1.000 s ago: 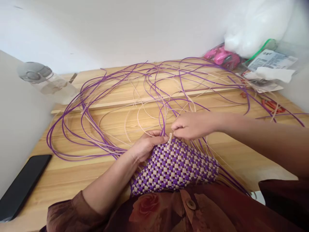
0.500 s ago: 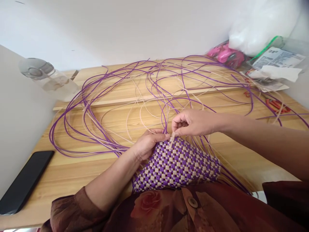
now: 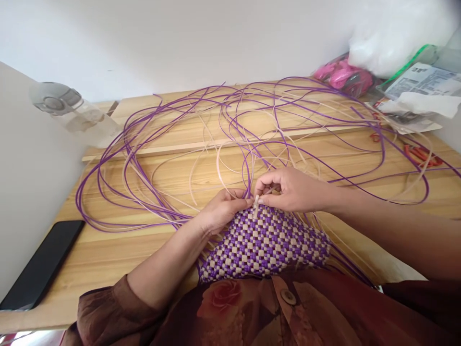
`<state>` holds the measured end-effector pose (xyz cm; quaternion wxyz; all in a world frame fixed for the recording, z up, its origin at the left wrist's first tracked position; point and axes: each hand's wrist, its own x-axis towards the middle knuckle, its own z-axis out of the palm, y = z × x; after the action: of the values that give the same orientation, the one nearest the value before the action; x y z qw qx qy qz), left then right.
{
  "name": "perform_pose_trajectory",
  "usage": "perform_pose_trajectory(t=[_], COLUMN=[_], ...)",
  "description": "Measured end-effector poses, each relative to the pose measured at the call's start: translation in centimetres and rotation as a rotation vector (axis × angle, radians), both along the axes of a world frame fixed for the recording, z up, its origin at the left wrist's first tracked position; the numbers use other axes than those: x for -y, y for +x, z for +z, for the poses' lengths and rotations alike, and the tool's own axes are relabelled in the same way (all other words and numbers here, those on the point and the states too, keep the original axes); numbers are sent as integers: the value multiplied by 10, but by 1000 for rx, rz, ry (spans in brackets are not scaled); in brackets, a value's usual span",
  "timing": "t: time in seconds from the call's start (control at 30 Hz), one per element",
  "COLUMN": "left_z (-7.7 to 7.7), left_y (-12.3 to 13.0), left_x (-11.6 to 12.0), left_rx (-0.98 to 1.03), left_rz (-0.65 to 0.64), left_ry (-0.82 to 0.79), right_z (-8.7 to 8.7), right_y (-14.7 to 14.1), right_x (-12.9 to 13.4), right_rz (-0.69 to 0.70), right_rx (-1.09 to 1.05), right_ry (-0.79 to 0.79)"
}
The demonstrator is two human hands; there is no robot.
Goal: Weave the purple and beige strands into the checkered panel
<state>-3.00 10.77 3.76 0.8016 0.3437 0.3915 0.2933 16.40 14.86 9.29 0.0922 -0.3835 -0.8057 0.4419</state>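
A purple and cream woven piece point(image 3: 264, 240) lies against my body at the front of the table, its checkered weave facing up. My left hand point(image 3: 225, 209) grips its upper left edge, thumb on top and fingers underneath. At the top corner, my right hand point(image 3: 288, 188) pinches a cream strand near a short cream loop point(image 3: 256, 206) that stands out from the weave. Long loose purple strands point(image 3: 129, 163) and cream strands point(image 3: 219, 163) fan out from the edges over the table. My right fingertips partly cover the point where the strand meets the weave.
On the wooden table point(image 3: 118, 259), a black phone point(image 3: 43, 264) lies at the left. A clear bottle with a grey lid point(image 3: 57, 98) stands at the back left. Orange-handled scissors point(image 3: 421, 156), a pink bundle point(image 3: 345, 77) and a white plastic bag point(image 3: 392, 38) are at the right.
The cream loop at the top corner has become narrower and more upright. My right hand has shifted slightly down, and loose strands at the right have swung outward.
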Motion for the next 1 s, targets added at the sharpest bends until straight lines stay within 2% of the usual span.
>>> perform_pose_trajectory(t=[0.1, 0.2, 0.37, 0.53, 0.6, 0.7, 0.73, 0.77, 0.87, 1.0], left_z=[0, -1, -5, -4, -1, 4, 4, 4, 3, 2], left_y=[0, 1, 6, 4, 3, 2, 3, 3, 6, 8], left_x=[-1, -1, 0, -1, -1, 0, 0, 0, 1, 1], left_rx=[-5, 27, 96, -55, -83, -54, -43, -36, -27, 0], left_rz=[-7, -4, 5, 38, 38, 31, 30, 32, 59, 80], left_ry=[-4, -15, -45, -79, -58, -61, -74, -88, -108, -93], right_z=[-2, -4, -12, -21, -20, -15, -15, -16, -26, -38], right_y=[-2, -4, -6, 1, 4, 7, 7, 6, 1, -10], right_x=[-4, -4, 2, 6, 13, 34, 42, 50, 66, 69], right_rz=[-10, -38, -148, -142, -167, -225, -216, -192, -150, -188], right_rx=[46, 116, 112, 14, -8, -25, -25, -25, -64, -110], right_ry=[-139, -210, -178, -156, 54, 565, 680, 742, 802, 845])
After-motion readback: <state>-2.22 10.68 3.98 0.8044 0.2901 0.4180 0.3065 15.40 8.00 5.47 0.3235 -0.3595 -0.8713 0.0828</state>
